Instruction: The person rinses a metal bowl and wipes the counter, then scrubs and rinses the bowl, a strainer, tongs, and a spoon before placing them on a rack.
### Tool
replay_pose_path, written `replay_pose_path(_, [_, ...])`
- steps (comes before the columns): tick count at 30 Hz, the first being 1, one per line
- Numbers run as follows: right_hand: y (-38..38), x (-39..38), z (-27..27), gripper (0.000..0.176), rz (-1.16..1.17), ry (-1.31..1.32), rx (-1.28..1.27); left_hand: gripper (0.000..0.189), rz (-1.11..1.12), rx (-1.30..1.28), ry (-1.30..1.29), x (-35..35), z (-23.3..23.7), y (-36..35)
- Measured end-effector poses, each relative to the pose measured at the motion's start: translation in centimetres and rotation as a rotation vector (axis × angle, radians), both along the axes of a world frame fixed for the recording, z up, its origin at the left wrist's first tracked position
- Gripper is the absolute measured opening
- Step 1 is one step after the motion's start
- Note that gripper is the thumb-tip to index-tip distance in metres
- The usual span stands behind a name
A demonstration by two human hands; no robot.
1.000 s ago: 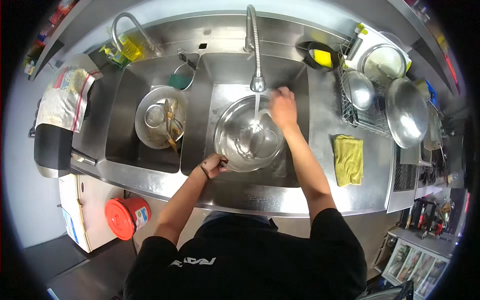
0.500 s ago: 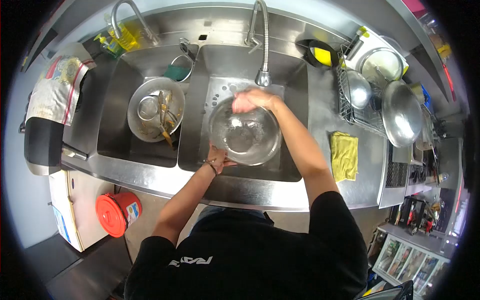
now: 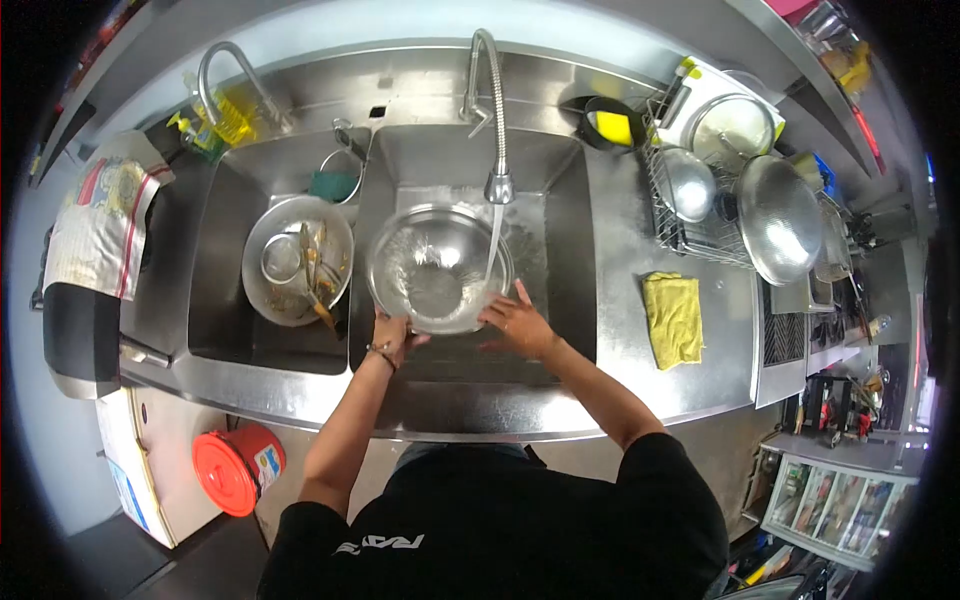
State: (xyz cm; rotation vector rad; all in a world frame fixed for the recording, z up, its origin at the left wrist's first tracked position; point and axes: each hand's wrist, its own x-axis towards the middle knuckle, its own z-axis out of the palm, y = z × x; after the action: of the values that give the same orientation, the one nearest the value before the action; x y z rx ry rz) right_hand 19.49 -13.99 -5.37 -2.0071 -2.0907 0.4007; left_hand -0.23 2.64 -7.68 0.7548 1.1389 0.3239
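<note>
A shiny metal bowl (image 3: 437, 240) sits tilted in the right sink basin (image 3: 570, 260). Water runs from the spring-necked faucet (image 3: 499, 187) into its right side. My left hand (image 3: 392, 338) grips the bowl's lower left rim, the fingers partly hidden under it. At the lower right rim, my right hand (image 3: 517, 325) holds the bowl, with some fingers on the edge and one pointing up beside the stream. In the left basin lies a large bowl (image 3: 262, 297) with a small strainer-like round item and soiled utensils in it.
A yellow cloth (image 3: 673, 320) lies on the right counter. Behind it stands a dish rack (image 3: 690, 240) with pans and lids. A yellow sponge (image 3: 612, 127) rests in a black dish. A green scouring pad (image 3: 333, 185) hangs near the divider. Soap bottles (image 3: 235, 122) stand at back left.
My right hand has moved from the bowl's far rim to its near right rim. The bowl has shifted left, and water now streams from the faucet into it.
</note>
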Motion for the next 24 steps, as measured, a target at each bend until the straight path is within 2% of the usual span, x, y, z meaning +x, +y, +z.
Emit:
replay_pose_path(1, [-0.7, 0.0, 0.0, 0.054, -0.010, -0.010, 0.006, 0.071, -0.010, 0.006, -0.010, -0.1, -0.6, -0.6])
replay_pose_path(3, [-1.3, 0.1, 0.7, 0.040, -0.050, 0.066, -0.092, 0.038, -0.106, -0.165, -0.038, -0.2, -1.1, -1.6])
replay_pose_path(4, [-1.4, 0.7, 0.5, 0.040, -0.057, 0.063, -0.083, 0.038, -0.114, -0.155, -0.040, 0.3, -1.5, -1.4])
replay_pose_path(6, [-1.3, 2.7, 0.1, 0.035, -0.170, 0.212, 0.043, 0.030, -0.150, -0.316, -0.088, 2.1, -0.8, -2.0])
replay_pose_path(7, [-0.4, 3.9, 0.3, 0.034, -0.253, 0.296, 0.096, 0.030, -0.154, -0.315, -0.092, 3.5, -0.4, -1.9])
replay_pose_path(8, [0.2, 4.7, -0.3, 0.033, -0.429, 0.359, 0.255, 0.040, -0.161, -0.335, -0.083, 5.6, 0.7, -1.1])
replay_pose_path(9, [1.6, 6.3, 1.8, 0.031, -0.347, 0.348, 0.322, 0.049, -0.169, -0.353, -0.075, 7.6, 1.6, 0.2])
replay_pose_path(10, [2.7, 7.9, 3.2, 0.033, -0.438, 0.356, 0.223, 0.059, -0.274, -0.342, -0.038, 9.7, 0.7, 2.0])
replay_pose_path(11, [3.6, 9.6, 2.3, 0.035, -0.481, 0.226, 0.380, 0.066, -0.434, -0.313, -0.031, 11.5, 1.4, 3.8])
replay_pose_path(12, [4.1, 9.9, 5.6, 0.038, -0.551, 0.309, 0.269, 0.068, -0.444, -0.204, 0.004, 13.0, 3.7, 4.3])
replay_pose_path(14, [4.2, 10.4, 5.8, 0.041, -0.643, 0.232, 0.458, 0.070, -0.464, -0.105, 0.051, 15.3, 5.9, 5.6])
replay_pose_path(16, [3.4, 10.0, 5.6, 0.041, -0.672, 0.260, 0.428, 0.070, -0.572, -0.048, 0.035, 15.4, 6.2, 6.0])
replay_pose_path(19, [1.5, 7.8, 2.6, 0.039, -0.627, 0.296, 0.329, 0.066, -0.533, -0.143, 0.064, 13.4, 4.2, 3.9])
replay_pose_path(20, [0.8, 6.9, 1.0, 0.038, -0.608, 0.334, 0.322, 0.053, -0.508, -0.197, 0.018, 12.4, 0.3, 3.6])
replay_pose_path(21, [0.0, 5.6, 0.4, 0.038, -0.557, 0.320, 0.268, 0.051, -0.442, -0.314, 0.036, 11.0, 0.9, 2.2])
replay_pose_path(23, [-1.3, 3.4, -0.4, 0.039, -0.488, 0.271, 0.128, 0.032, -0.424, -0.402, -0.051, 8.1, -2.2, 1.2])
replay_pose_path(24, [-1.9, 2.6, -1.0, 0.040, -0.469, 0.235, 0.041, 0.032, -0.426, -0.404, -0.048, 6.9, -3.8, 0.9])
